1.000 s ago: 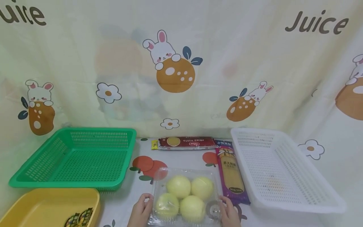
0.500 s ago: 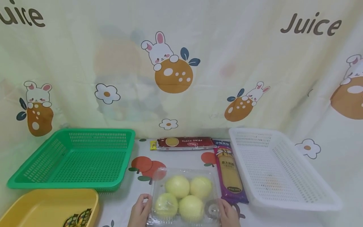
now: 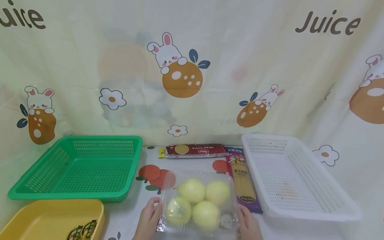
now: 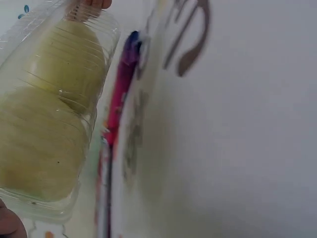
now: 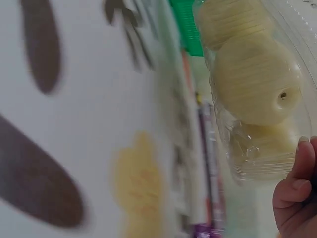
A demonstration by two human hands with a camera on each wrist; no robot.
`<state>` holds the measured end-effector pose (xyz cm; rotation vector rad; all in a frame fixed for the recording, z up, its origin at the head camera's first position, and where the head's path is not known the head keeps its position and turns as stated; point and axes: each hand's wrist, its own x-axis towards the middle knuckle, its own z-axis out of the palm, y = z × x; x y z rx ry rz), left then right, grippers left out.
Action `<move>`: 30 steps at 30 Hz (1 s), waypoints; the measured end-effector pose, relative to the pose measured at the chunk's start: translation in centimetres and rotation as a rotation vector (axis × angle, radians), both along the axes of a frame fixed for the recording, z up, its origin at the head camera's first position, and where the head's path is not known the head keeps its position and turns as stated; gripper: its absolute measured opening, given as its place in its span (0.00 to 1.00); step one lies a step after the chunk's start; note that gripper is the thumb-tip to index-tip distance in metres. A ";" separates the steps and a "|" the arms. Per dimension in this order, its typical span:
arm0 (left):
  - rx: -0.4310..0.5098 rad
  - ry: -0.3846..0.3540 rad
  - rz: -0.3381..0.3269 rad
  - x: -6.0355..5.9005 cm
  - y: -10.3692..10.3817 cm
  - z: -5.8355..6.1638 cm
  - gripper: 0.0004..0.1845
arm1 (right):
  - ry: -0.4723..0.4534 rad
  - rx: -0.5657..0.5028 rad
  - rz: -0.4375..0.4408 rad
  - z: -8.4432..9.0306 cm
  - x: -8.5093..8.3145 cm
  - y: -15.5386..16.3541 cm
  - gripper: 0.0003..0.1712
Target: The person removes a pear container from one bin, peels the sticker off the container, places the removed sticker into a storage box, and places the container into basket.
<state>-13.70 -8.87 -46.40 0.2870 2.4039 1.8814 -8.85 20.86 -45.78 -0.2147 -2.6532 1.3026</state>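
Note:
A clear plastic clamshell box (image 3: 168, 182) holds several pale yellow-green round fruits (image 3: 205, 215), like apples or pears, at the front middle of the head view. My left hand (image 3: 148, 216) grips its left side, thumb up along the edge. On the opposite side my right hand (image 3: 249, 222) holds the box, its thumb at the edge and other fingers mostly hidden. The left wrist view has the box's ribbed wall (image 4: 54, 210) beside a fingertip (image 4: 10, 223). In the right wrist view, curled fingers (image 5: 297, 193) of the right hand meet the box's end (image 5: 262, 171).
A green basket (image 3: 123, 195) stands left, with a yellow tray (image 3: 39, 220) before it. The white basket (image 3: 312, 215) is at right. A purple spaghetti packet (image 3: 244, 180) lies along it, and a red Primo Gusto pasta packet (image 3: 207, 150) lies at the back by the curtain.
Both hands have raised the fruit box slightly, so it looks larger and higher in the head view. The baskets, tray and packets stay put.

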 end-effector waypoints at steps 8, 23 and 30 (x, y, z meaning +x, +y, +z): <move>0.035 0.118 -0.076 -1.1 2.5 4.2 0.12 | -0.170 -0.097 -0.055 4.4 0.9 2.4 0.17; 0.001 0.292 -0.088 -3.9 4.8 10.6 0.10 | -0.065 0.006 -0.055 9.4 -0.8 4.4 0.24; -0.051 0.297 -0.067 -6.2 2.3 12.6 0.09 | 0.021 -0.060 -0.009 10.8 -3.4 2.2 0.25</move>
